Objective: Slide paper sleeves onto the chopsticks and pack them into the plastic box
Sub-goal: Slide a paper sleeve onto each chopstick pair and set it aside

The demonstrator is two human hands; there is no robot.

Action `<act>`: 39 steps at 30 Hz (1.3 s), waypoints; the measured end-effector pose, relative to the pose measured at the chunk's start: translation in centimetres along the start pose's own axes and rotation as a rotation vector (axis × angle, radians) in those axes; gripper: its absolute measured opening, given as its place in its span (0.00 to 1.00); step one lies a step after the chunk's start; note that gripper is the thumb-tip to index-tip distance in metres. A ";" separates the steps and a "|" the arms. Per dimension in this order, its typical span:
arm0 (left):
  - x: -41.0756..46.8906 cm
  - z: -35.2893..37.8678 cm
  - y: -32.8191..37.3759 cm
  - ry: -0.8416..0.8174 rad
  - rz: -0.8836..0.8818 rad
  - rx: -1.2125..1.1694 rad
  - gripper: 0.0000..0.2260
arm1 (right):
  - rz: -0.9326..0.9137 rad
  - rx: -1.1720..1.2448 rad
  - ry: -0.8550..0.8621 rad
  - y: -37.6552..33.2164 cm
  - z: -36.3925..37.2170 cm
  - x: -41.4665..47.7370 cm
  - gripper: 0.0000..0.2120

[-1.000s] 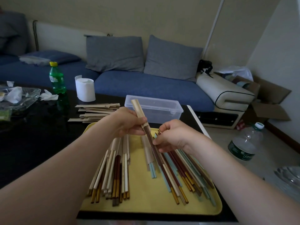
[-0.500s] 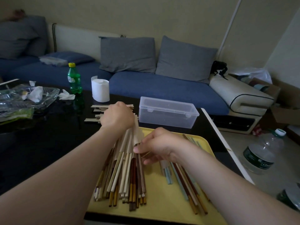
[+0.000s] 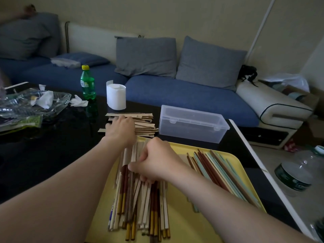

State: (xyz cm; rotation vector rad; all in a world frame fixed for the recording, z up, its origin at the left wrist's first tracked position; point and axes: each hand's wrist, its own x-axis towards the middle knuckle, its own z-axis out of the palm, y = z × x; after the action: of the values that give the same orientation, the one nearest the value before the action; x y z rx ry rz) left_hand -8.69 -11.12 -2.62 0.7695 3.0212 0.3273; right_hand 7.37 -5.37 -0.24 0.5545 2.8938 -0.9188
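Observation:
A yellow tray (image 3: 242, 165) lies on the black table. On its left half sits a pile of sleeved chopsticks (image 3: 140, 202). My right hand (image 3: 157, 162) rests on top of that pile, with fingers and thumb curled round some of them. Bare chopsticks (image 3: 217, 169) in brown, cream and pale green lie fanned on the tray's right half. Beyond the tray is a stack of brown paper sleeves (image 3: 143, 124). My left hand (image 3: 121, 131) reaches onto this stack, its fingertips touching the top sleeves. The clear plastic box (image 3: 192, 124) stands to the right of the sleeves with its lid down.
A white paper roll (image 3: 116, 96) and a green bottle (image 3: 87, 83) stand behind the sleeves. A glass dish with tissues (image 3: 35, 102) sits at the far left. The table's right edge (image 3: 259, 165) runs close to the tray. A water bottle (image 3: 298, 174) stands on the floor.
The sleeved chopstick I held up with both hands has gone down onto the left pile. My left hand has moved forward to the paper sleeves. My right hand has settled on the pile.

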 end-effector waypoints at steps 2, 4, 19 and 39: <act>0.5 0.5 -0.2 -0.034 -0.002 0.010 0.17 | -0.002 -0.044 0.061 0.2 0.0 0.5 0.16; 0.9 0.9 -0.4 -0.034 -0.034 0.006 0.18 | 0.013 -0.004 0.119 0.6 -0.1 1.0 0.19; 1.0 1.0 0.4 0.280 0.051 0.121 0.06 | 0.069 0.058 0.385 5.5 -1.8 2.1 0.20; -3.1 -0.9 3.1 0.374 0.236 0.100 0.10 | 0.229 0.099 0.448 10.0 -3.5 -2.2 0.14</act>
State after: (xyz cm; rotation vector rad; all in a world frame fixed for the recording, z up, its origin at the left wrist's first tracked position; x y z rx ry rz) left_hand -4.54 -10.11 -1.23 1.2032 3.3134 0.3606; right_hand 13.15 3.49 -2.45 1.2132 3.0704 -1.0173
